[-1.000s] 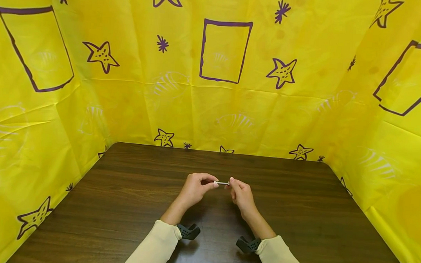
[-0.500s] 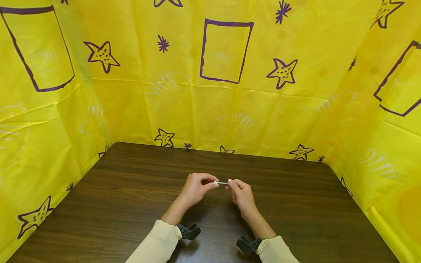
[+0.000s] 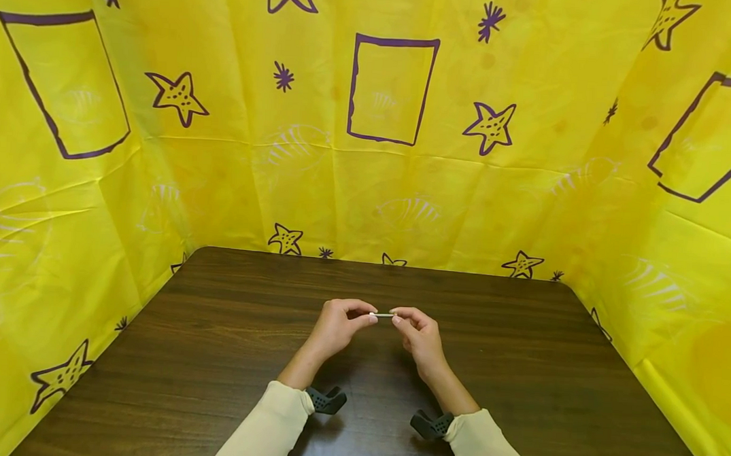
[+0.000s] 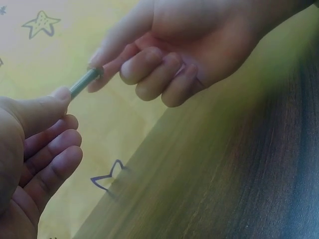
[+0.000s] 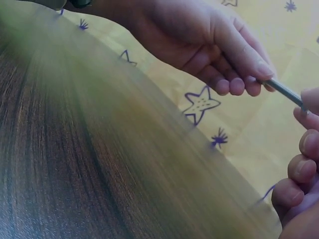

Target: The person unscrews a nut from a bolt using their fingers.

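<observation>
A slim metal bolt [image 3: 384,315] with a finely ridged, thread-like shaft is held level above the table between both hands. My left hand [image 3: 336,327] pinches its left end between thumb and forefinger. At the opposite end, the thumb and forefinger of my right hand [image 3: 423,338] pinch the tip. Seen from the left wrist, the bolt [image 4: 83,83] shows a small dark piece by the right fingertips. In the right wrist view the bare shaft of the bolt [image 5: 285,92] spans the gap between the hands. Both ends are partly covered by fingertips.
A dark wood-grain table [image 3: 213,357] lies below the hands. Yellow cloth [image 3: 379,188] printed with starfish and fish surrounds it at the back and sides. Dark wrist mounts [image 3: 327,400] sit at the cuffs of the light sleeves [image 3: 271,421].
The right thumb and forefinger have shifted at the bolt's right end, with the forefinger now reaching over the top. The left hand keeps its pinch, moving very slightly left with the bolt.
</observation>
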Action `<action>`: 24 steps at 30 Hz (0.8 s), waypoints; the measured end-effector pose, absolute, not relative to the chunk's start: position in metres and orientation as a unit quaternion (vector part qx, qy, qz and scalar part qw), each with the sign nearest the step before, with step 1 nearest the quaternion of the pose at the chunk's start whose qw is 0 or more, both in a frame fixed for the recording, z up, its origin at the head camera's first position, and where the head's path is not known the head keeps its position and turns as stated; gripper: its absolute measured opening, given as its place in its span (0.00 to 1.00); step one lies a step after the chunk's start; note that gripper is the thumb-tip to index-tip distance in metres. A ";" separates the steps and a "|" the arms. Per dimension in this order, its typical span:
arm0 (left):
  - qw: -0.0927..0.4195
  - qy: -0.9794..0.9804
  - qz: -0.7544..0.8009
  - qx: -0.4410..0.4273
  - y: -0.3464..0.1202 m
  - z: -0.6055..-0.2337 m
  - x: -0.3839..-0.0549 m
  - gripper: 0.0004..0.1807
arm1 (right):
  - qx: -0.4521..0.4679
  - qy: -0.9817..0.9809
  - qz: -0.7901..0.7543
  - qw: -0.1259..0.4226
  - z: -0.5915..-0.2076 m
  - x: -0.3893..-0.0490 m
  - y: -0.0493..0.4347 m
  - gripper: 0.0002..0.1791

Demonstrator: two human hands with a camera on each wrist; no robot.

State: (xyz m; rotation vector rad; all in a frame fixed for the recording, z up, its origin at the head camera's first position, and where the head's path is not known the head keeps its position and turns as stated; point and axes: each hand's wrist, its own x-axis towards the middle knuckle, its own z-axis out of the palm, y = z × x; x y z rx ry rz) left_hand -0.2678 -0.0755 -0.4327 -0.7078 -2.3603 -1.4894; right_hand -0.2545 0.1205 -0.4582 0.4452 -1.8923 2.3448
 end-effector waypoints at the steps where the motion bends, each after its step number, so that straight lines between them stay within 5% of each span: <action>1: 0.130 -0.813 -0.514 -0.241 -0.076 -0.433 -0.268 0.07 | 0.149 -0.621 0.768 0.047 -0.458 -0.255 0.121 0.15; 24: 0.089 -0.815 -0.529 -0.220 -0.076 -0.431 -0.266 0.03 | 0.133 -0.679 0.717 0.079 -0.434 -0.240 0.114 0.14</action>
